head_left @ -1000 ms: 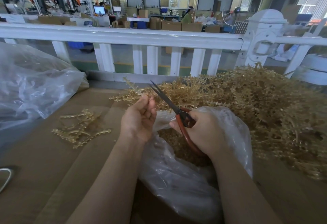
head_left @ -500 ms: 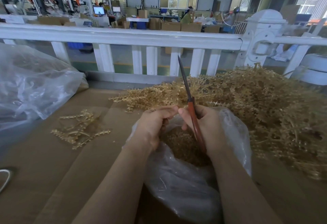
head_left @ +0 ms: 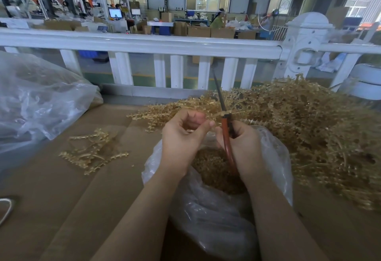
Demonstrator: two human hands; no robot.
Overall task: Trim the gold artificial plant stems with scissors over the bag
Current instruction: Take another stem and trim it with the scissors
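Observation:
My right hand (head_left: 243, 149) grips red-handled scissors (head_left: 226, 128), blades closed and pointing up and away. My left hand (head_left: 183, 137) pinches a gold plant stem (head_left: 216, 115) that runs across to the scissors' pivot. Both hands hover over a clear plastic bag (head_left: 274, 157) that holds gold trimmings (head_left: 214, 170). A big heap of gold stems (head_left: 309, 124) lies to the right and behind the hands.
A small cluster of gold stems (head_left: 92, 153) lies on the brown cardboard surface (head_left: 61, 188) at the left. A large clear plastic bag (head_left: 37, 100) sits at far left. A white railing (head_left: 144, 44) runs along the back edge.
The scissors swung from leaning left with blades apart to upright with blades closed. My left hand moved right, close to my right hand, and now holds a stem at the scissors.

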